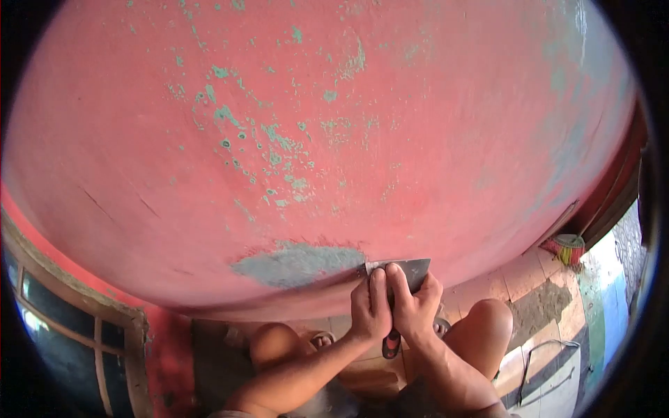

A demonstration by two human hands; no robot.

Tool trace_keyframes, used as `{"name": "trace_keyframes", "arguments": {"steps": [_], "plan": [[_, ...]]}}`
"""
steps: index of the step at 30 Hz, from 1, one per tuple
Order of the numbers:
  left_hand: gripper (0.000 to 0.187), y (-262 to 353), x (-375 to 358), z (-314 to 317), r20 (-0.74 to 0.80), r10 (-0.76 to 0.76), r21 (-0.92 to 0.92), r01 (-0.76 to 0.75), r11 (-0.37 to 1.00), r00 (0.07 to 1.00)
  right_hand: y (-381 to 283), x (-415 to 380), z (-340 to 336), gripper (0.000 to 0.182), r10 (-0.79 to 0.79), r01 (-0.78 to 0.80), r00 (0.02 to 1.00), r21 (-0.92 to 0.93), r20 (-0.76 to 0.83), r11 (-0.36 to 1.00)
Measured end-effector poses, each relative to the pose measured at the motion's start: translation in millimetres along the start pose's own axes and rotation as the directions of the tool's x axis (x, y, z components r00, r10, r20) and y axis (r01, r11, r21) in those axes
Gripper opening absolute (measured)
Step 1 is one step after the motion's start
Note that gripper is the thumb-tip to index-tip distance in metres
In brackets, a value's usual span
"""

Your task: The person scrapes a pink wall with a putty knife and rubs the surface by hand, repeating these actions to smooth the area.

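Observation:
Both hands are on one scraper (416, 270) with a wide metal blade and a dark and red handle. My left hand (372, 306) presses its fingers on the left part of the blade, and my right hand (416, 303) grips the right part beside it. The handle points down between my wrists. The blade's edge lies at the pink wall (446, 174), just right of a bare grey patch (303, 265). Green spots show through the paint higher up.
My bent knees are on both sides of my arms, above a tiled floor (488, 285). A framed window (59, 310) is at the lower left. A red and yellow broom (568, 249) stands at the right, near a doorway.

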State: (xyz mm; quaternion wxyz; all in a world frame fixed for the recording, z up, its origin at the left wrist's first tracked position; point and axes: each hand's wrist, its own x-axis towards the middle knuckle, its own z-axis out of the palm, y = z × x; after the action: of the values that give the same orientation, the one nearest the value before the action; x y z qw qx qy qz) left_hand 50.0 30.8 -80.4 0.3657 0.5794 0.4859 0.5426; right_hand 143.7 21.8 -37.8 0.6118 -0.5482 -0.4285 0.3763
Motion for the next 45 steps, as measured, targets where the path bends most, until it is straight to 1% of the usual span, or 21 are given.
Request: {"name": "trace_keyframes", "arguments": {"steps": [1,3,6,8,9,12,15,18,19,22,24,26,27,31,34,35,38,39,42,43,45], "plan": [[0.036,2,1,-2,0.03,-0.027,-0.065,0.028,0.997,0.999,7,0,2,0.023,-0.003,0.003,1.0,0.011,-0.014,1.0],[0.036,4,0,1,0.006,0.003,-0.059,-0.003,0.998,1.0,14,2,7,0.024,-0.031,0.034,0.999,0.058,-0.04,0.998],[0.036,1,5,2,-0.029,0.068,-0.022,-0.069,0.997,0.997,10,1,6,0.022,0.003,0.001,1.0,0.128,-0.027,0.992],[0.036,-1,0,3,-0.044,0.084,0.067,-0.081,0.994,0.995,10,-3,3,0.021,0.04,-0.038,0.999,0.108,-0.013,0.993],[0.036,-3,-1,3,-0.026,-0.008,-0.024,0.007,1.0,1.0,13,-4,2,0.021,0.041,-0.039,0.999,0.092,-0.012,0.995],[0.036,8,2,4,-0.03,0.029,-0.06,-0.031,0.998,0.999,17,4,6,0.022,0.0,0.001,1.0,0.103,-0.012,0.995],[0.035,3,1,8,-0.057,0.061,0.009,-0.061,0.998,0.997,12,7,4,0.023,-0.036,0.037,0.999,0.078,-0.017,0.996],[0.035,11,5,6,-0.011,0.017,-0.028,-0.017,0.999,1.0,7,9,2,0.023,-0.02,0.021,1.0,0.06,-0.019,0.998],[0.036,0,3,4,0.027,-0.041,-0.07,0.043,0.997,0.999,13,8,5,0.024,-0.028,0.03,0.999,0.061,-0.032,0.998],[0.037,-4,-4,12,-0.069,0.003,-0.1,-0.01,0.995,0.998,19,6,5,0.024,-0.022,0.023,1.0,0.056,-0.017,0.998],[0.036,-2,-3,10,-0.056,-0.011,-0.045,0.008,0.999,0.998,17,6,6,0.024,-0.053,0.055,0.998,0.068,-0.036,0.996],[0.036,4,-4,7,-0.031,-0.049,0.007,0.049,0.999,0.998,14,7,4,0.023,-0.023,0.023,1.0,0.062,-0.011,0.998],[0.038,7,-5,10,-0.041,-0.134,-0.113,0.128,0.985,0.99,10,6,3,0.023,0.022,-0.023,1.0,0.064,0.009,0.998],[0.044,2,-13,7,0.063,-0.277,-0.142,0.283,0.948,0.959,14,5,5,0.021,0.035,-0.036,0.999,0.095,0.006,0.995],[0.047,0,-11,13,0.051,-0.169,-0.223,0.176,0.959,0.984,15,8,5,0.02,0.009,-0.01,1.0,0.08,0.008,0.997],[0.047,0,-11,10,0.082,-0.202,-0.177,0.213,0.961,0.976,14,8,5,0.02,0.008,-0.008,1.0,0.078,0.011,0.997],[0.041,9,-8,5,0.086,-0.228,-0.169,0.24,0.956,0.97,7,9,3,0.021,0.04,-0.044,0.998,0.082,0.04,0.996],[0.042,8,-8,5,0.061,-0.16,-0.096,0.165,0.982,0.985,5,10,3,0.021,0.049,-0.053,0.998,0.09,0.048,0.995],[0.039,-5,-9,3,0.071,-0.055,0.056,0.051,0.997,0.996,27,7,11,0.025,0.007,-0.006,1.0,0.132,-0.008,0.991],[0.038,-1,-8,5,0.038,-0.029,0.032,0.028,0.999,0.999,26,6,9,0.025,0.002,-0.001,1.0,0.095,-0.007,0.995],[0.036,6,-7,8,0.008,-0.014,-0.018,0.014,1.0,1.0,19,7,8,0.025,0.014,-0.011,1.0,0.128,-0.019,0.992]]}}
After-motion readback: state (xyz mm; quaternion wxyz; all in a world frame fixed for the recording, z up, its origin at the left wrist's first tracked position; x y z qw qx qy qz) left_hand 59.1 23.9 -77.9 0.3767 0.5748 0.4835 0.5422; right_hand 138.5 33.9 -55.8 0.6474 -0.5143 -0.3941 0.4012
